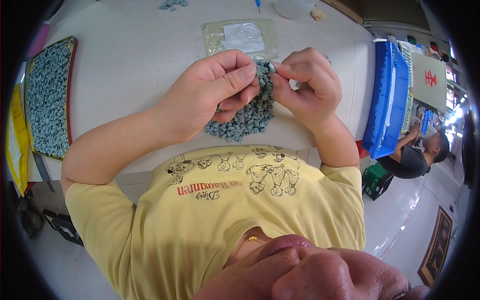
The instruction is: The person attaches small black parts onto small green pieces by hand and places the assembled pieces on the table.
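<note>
My left hand [220,85] is closed, thumb and forefinger pressed together at the edge of small blue-green stones; what it pinches is mostly hidden by the fingers. Opposite it, my right hand [312,82] pinches a small blue-green stone [271,67] between thumb and fingertip. The two pinches almost meet over the table. Below them spreads a heap of blue-green stones [240,125], partly covered by my left hand. Just beyond my hands lies a clear plastic bag [212,37] bearing white paper [232,35] and a clear round ring [248,31].
A tray of blue-green stones [50,95] stands at the left beside a yellow packet [17,140]. More stones [173,4] lie at the far edge of the white table [140,45]. A blue bin [382,100] stands at the right, with another person [415,155] beyond it.
</note>
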Available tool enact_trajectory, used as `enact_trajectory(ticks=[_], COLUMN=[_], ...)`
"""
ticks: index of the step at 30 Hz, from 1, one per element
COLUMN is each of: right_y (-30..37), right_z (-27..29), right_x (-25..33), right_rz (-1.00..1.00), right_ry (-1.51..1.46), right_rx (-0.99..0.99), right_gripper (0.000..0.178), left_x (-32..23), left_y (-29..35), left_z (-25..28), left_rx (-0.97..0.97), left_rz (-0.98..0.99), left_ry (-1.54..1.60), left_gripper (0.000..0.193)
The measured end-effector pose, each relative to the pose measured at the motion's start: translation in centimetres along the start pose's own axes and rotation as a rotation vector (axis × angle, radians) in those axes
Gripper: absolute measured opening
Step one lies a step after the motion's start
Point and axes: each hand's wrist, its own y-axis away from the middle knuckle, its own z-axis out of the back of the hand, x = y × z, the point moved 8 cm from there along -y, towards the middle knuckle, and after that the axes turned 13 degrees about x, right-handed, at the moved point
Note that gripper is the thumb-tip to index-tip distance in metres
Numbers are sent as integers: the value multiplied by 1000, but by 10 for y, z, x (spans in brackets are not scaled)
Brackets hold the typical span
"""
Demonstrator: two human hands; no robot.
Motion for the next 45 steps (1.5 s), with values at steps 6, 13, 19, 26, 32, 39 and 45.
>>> enact_trajectory(ticks=[6, 13, 19, 26, 32, 39, 45], right_y=[4, 7, 7, 5, 6, 9, -1], right_z=[-4, -11, -7, 0, -1, 0, 3], right_x=[9, 19, 16, 14, 29, 37, 20], right_rz=[114, 227, 150, 128, 287, 397, 175], right_ry=[112, 220, 48, -43, 109, 243, 96], right_rx=[15, 32, -40, -72, 7, 72, 65], right_gripper=[21, 21, 20, 20, 21, 27, 29], left_x=[1, 3, 1, 2, 0, -2, -12], left_y=[0, 1, 4, 5, 4, 3, 4], left_z=[1, 1, -4, -14, -12, -14, -12], left_rx=[-12, -23, 22, 147, 120, 85, 25], left_rz=[9, 14, 11, 2, 4, 0, -46], left_ry=[-11, 11, 21, 95, 40, -51, -166], left_gripper=[16, 16, 16, 17, 16, 16, 16])
